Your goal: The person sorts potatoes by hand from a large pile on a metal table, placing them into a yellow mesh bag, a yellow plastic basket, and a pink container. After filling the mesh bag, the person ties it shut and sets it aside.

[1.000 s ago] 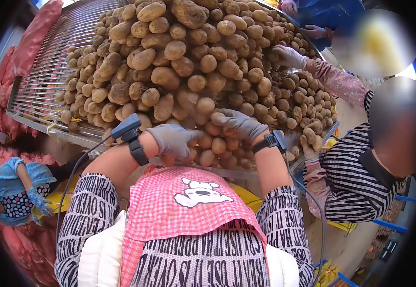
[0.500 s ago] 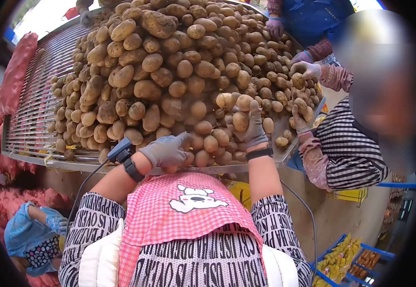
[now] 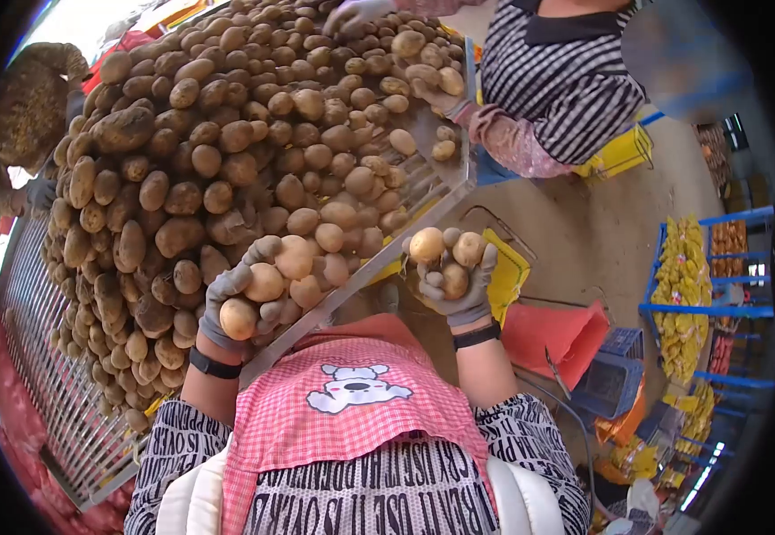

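Observation:
Brown potatoes point(image 3: 182, 198) lie in a big heap on a slatted metal table point(image 3: 423, 183). At the table's near edge, my left hand point(image 3: 218, 308) curls around a few potatoes point(image 3: 264, 282), with others of the heap close against its fingers. My right hand point(image 3: 469, 303), gloved in grey like the left, is held palm up beyond the metal rim. It cups three pale potatoes point(image 3: 453, 280), off to the right of the table and above a yellow crate point(image 3: 505, 281).
A co-worker in a checked top point(image 3: 557, 85) holds potatoes across the corner; another person point(image 3: 26, 125) stands far left. Right of me are a red bucket point(image 3: 557, 334), a blue crate point(image 3: 609, 374) and a blue rack point(image 3: 709, 308) with yellow net bags. Red sacks point(image 3: 22, 428) lie left.
My view and body have turned right. My right hand has moved off the heap and past the table edge with potatoes in it. My left hand has closed around potatoes.

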